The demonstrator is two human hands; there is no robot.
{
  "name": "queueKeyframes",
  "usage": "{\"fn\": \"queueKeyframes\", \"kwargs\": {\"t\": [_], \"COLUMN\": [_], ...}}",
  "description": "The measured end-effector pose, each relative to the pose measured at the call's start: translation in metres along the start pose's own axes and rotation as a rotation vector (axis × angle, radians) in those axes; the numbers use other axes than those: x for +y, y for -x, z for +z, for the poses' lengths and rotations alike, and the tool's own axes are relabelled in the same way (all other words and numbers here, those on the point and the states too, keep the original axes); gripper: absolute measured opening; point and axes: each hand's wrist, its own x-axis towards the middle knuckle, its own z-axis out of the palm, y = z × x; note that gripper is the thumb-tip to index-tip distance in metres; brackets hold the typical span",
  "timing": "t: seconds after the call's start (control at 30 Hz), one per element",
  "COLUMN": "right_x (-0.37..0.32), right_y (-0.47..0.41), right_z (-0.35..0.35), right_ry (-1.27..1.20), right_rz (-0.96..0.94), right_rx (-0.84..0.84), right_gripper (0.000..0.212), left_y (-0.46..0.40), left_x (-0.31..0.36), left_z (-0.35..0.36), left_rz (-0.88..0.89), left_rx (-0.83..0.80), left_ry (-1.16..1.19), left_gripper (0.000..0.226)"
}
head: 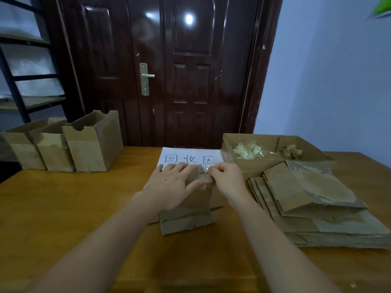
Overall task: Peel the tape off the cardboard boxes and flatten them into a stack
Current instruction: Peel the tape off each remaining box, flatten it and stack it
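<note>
A small cardboard box [190, 206] stands in the middle of the wooden table [74, 208], one flap lying flat toward me. My left hand [173, 181] presses on its top with fingers spread. My right hand [227, 176] pinches a strip of clear tape [208, 169] at the box's top right corner. A stack of flattened boxes [313, 206] lies to the right. Three upright open boxes [93, 144] stand in a row at the far left.
Behind the stack, a shallow cardboard tray [254, 166] holds crumpled pieces of tape. A white sheet with handwriting [190, 157] lies behind the box. A dark door is beyond the table, with a black shelf rack [19, 81] at the left.
</note>
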Motion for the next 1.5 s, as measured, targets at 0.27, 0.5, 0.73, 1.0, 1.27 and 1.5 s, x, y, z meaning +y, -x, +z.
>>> {"fn": "queueKeyframes", "kwargs": {"t": [0.27, 0.5, 0.73, 1.0, 1.27, 1.5], "right_x": [0.019, 0.029, 0.029, 0.018, 0.021, 0.021], "right_y": [0.006, -0.001, -0.01, -0.005, 0.007, -0.001], "right_z": [0.011, -0.009, -0.008, 0.009, 0.006, -0.001], "right_ry": [0.078, -0.571, -0.389, 0.236, 0.567, 0.03], "right_rz": [-0.157, 0.156, 0.09, -0.306, -0.565, -0.218], "right_rx": [0.161, -0.199, -0.088, 0.095, 0.168, 0.056], "right_gripper": [0.013, 0.013, 0.02, 0.017, 0.014, 0.012], "left_y": [-0.006, -0.005, -0.005, -0.005, -0.002, 0.001], "left_x": [-0.023, -0.024, -0.023, -0.02, -0.018, -0.019], "left_z": [-0.009, -0.008, -0.01, -0.012, -0.013, -0.015], "left_rz": [0.123, 0.137, 0.13, 0.112, 0.134, 0.127], "left_rx": [-0.12, -0.096, -0.111, -0.123, -0.115, -0.11], "left_ry": [0.035, 0.043, 0.053, 0.045, 0.058, 0.065], "left_gripper": [0.071, 0.07, 0.073, 0.074, 0.07, 0.07]}}
